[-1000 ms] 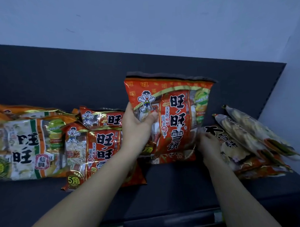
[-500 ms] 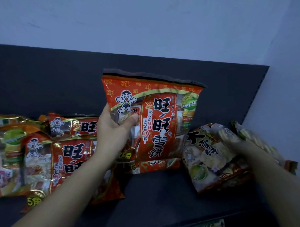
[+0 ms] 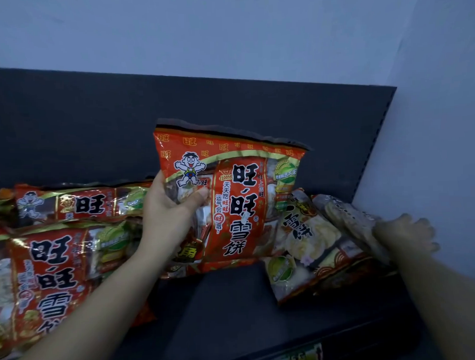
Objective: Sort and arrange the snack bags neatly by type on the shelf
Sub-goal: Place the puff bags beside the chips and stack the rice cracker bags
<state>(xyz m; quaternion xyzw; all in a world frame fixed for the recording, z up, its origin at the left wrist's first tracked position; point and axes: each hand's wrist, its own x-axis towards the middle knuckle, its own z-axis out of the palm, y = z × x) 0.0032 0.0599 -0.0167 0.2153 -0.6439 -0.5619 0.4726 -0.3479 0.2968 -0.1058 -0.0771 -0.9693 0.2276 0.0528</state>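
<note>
One view only here, the head camera, so let's go. The shelf [image 3: 236, 320] is a dark, matte charcoal board with a back panel [image 3: 94, 125] of the same colour standing up behind it. Above and to the right there's a plain pale wall [image 3: 226, 32], bluish in the dim light. A little label strip [image 3: 299, 356] sits on the front lip of the shelf, too blurry to read.

Now the snacks. The left hand [image 3: 170, 209] has its fingers behind and its thumb across the front of a red snack bag [image 3: 231, 196], holding it upright mid-shelf with its bottom edge down near the board. It's shiny red-orange with a gold arc, a cartoon kid with arms out in the top left corner, big black characters down the middle and a green round badge on the right. The top seal is crinkled.

To the left, two matching red bags [image 3: 54, 275] lie flat, one behind the other. To the right, pale bags [image 3: 308, 247] with round rice crackers printed on them lean in a loose stack just beside the held one. The right hand [image 3: 405, 233] rests on that stack's right side, fingers spread rather than curled, though it's pretty blurred.
</note>
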